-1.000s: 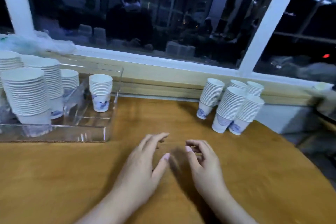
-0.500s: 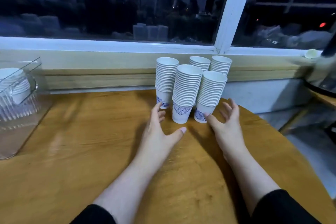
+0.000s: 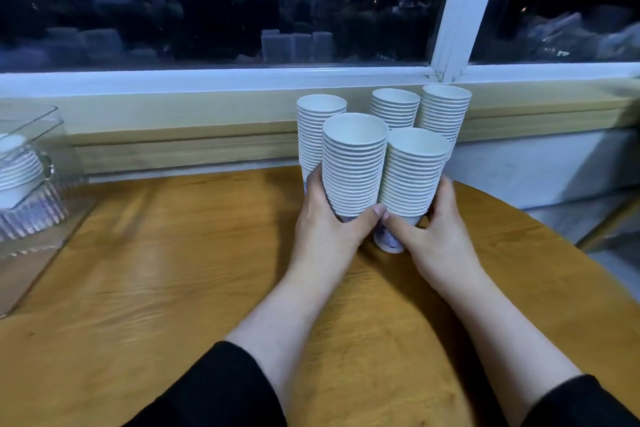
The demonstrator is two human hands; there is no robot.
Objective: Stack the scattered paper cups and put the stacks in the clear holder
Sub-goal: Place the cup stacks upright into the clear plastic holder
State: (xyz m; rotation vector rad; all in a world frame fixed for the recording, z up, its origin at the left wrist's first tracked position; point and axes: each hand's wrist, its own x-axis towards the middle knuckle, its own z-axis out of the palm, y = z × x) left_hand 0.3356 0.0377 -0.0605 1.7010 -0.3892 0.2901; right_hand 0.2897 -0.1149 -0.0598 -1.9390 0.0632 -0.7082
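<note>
Several tall stacks of white paper cups stand together at the far side of the wooden table (image 3: 173, 288). My left hand (image 3: 329, 222) grips the base of the front left stack (image 3: 353, 170). My right hand (image 3: 433, 229) grips the base of the front right stack (image 3: 414, 177). Behind them stand a back left stack (image 3: 313, 128), a back middle stack (image 3: 394, 107) and a back right stack (image 3: 445, 111). The clear holder (image 3: 38, 204) sits at the left edge with a cup stack (image 3: 15, 170) inside it.
A low wooden ledge (image 3: 187, 146) and a white window frame (image 3: 453, 10) run behind the cups. The table's rounded edge falls away on the right, with floor (image 3: 609, 253) beyond it.
Both hands reached forward from the middle of the table and now grip the two front stacks. The view swung right, so the holder slid to the left edge.
</note>
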